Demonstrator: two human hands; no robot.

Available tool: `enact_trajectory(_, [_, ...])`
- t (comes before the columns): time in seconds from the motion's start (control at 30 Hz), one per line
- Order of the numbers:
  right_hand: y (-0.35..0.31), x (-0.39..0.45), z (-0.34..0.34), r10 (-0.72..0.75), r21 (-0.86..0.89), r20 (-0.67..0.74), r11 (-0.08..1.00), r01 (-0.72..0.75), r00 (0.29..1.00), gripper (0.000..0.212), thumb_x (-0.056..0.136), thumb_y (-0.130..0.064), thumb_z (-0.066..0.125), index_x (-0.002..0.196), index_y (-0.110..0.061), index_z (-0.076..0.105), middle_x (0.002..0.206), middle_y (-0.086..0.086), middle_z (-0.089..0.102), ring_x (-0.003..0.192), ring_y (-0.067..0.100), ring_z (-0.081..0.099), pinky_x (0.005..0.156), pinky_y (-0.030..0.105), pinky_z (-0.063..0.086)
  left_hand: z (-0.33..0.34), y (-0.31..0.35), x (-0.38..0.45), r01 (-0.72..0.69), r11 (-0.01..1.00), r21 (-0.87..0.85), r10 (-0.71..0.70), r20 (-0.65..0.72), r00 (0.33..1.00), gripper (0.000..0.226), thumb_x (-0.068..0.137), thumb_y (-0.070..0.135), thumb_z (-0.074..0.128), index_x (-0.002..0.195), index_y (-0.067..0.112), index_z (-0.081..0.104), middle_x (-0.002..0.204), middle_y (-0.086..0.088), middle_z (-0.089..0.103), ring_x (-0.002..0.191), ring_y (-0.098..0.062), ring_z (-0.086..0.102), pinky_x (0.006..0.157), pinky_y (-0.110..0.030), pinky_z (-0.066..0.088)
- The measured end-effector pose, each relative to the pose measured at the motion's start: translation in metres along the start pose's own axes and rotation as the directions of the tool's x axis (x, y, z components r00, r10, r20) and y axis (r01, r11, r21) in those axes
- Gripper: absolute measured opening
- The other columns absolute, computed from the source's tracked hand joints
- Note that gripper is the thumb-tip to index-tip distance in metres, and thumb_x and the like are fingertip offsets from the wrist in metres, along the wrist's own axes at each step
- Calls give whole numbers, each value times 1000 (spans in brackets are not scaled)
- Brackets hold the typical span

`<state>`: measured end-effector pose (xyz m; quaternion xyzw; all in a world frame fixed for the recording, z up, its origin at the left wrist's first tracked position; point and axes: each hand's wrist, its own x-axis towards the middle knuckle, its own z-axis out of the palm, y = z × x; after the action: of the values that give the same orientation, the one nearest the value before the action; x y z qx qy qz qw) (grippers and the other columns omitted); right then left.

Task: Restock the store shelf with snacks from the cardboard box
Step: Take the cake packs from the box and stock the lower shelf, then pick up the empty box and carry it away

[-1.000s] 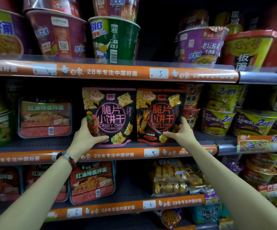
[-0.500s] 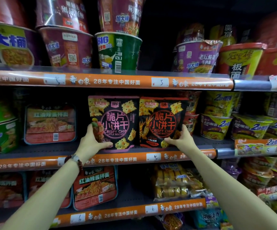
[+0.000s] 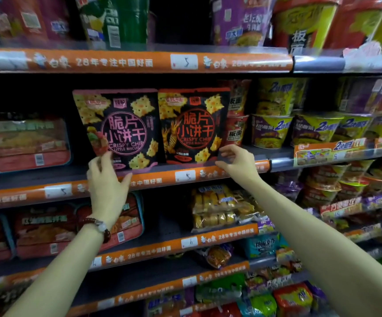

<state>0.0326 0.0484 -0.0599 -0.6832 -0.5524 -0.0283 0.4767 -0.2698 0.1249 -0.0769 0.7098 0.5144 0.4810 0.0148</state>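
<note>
Two black Crispy Chip biscuit bags stand upright, side by side and touching, on the middle shelf (image 3: pixel 66 177). The pink-print bag (image 3: pixel 121 126) is on the left; the red-print bag (image 3: pixel 192 124) is on the right. The left hand (image 3: pixel 106 181) is just below the pink-print bag's lower left corner, fingers spread; fingertip contact cannot be determined. The right hand (image 3: pixel 238 163) is at the red-print bag's lower right corner, fingers loosely curled and apart, gripping nothing. Yellow-and-purple noodle cups (image 3: pixel 270 130) stand further right.
</note>
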Motion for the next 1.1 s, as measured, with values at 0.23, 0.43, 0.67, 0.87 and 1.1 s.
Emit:
enact_trajectory(0.23, [32,-7,-40,-126,-165,150,975,151,981,21,79,-22,77,98,-14,71,100,6,68,95,21,61,84,29,45,53,93,-14,-247,968,-30,242,343,908,22,82,22,70,100,10,66,97,-8,57,92,-28,57,76,-30,40])
enact_trajectory(0.43, [100,-40,-109,28,-278,249,959,44,968,26,78,-19,78,100,-7,71,98,9,71,93,22,65,82,29,48,123,187,-49,-453,884,-111,449,467,762,22,89,27,65,103,11,62,103,-7,57,99,-24,54,81,-34,46])
enact_trajectory(0.67, [205,-123,-196,395,-425,195,859,-286,898,17,84,-20,72,98,-13,68,82,-4,61,78,12,58,70,26,50,230,290,-126,-489,809,-325,560,679,474,24,84,24,67,100,8,67,101,-14,66,99,-30,61,84,-36,47])
enact_trajectory(0.87, [275,-203,-247,680,-431,-2,661,-614,733,17,79,-19,75,91,-7,71,93,7,72,89,21,64,77,30,51,316,350,-201,-498,738,-456,602,778,179,28,86,28,66,99,4,65,101,-12,68,98,-28,62,79,-36,50])
enact_trajectory(1.1, [339,-288,-264,876,-307,-162,393,-867,454,22,82,-19,73,100,-7,72,99,11,72,95,25,66,81,29,50,394,390,-282,-493,639,-591,630,769,-107,26,84,28,68,91,3,67,96,-15,70,94,-30,64,77,-36,52])
